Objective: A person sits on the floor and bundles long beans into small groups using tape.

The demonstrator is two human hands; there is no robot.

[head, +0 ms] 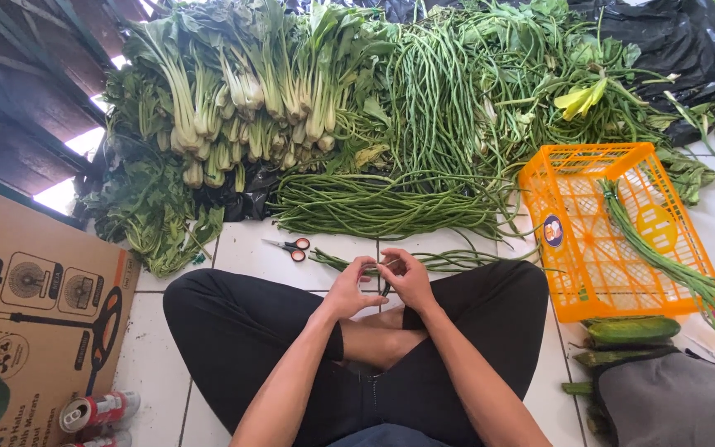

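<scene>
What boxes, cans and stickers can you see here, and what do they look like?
Cardboard box: far left on the floor, large, flat, brown, with black line drawings of fans.
Drink cans: bottom left beside the box, lying on their sides, red and silver.
Round sticker: on the rim of the orange plastic basket at right, small, dark blue with a white edge.
Yellow round label: inside that basket.
</scene>
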